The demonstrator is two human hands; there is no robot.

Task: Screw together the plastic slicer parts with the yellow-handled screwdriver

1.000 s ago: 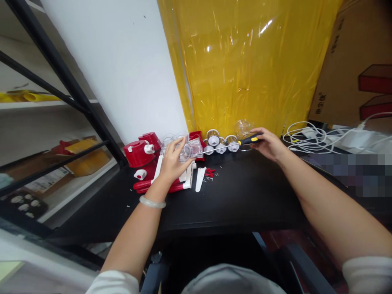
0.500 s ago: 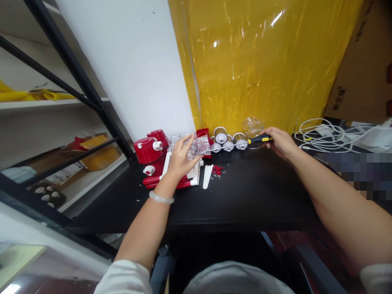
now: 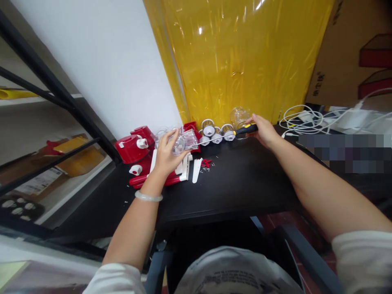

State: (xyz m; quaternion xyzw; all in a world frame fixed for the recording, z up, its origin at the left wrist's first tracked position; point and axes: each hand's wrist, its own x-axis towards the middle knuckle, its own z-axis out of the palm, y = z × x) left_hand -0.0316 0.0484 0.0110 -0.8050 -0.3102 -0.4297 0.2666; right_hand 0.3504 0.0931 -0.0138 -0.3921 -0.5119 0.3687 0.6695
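My left hand [image 3: 165,157] is closed around a clear plastic part [image 3: 191,139] with a round section and a square end. In my right hand [image 3: 266,131] is a screwdriver [image 3: 246,129] with a black and yellow handle. Its long shaft points left, and the tip meets the square end of the clear part, though exact contact is too small to tell. Beneath my left hand lie red and white plastic pieces, including a red handle [image 3: 139,181]. A white flat strip [image 3: 197,170], small red pieces [image 3: 207,163] and tiny screws [image 3: 203,170] lie nearby on the black table [image 3: 235,175].
Red housings [image 3: 131,149] stand at the left. Several metal drums with white ends [image 3: 208,128] are stacked behind the screwdriver, beside a clear round part [image 3: 239,116]. White cables [image 3: 301,122] lie at the right. A black-framed shelf [image 3: 92,143] borders the left side.
The whole view has shifted, so everything appears further left and slightly higher. Both hands keep their hold, and the screwdriver stays at the clear part's end.
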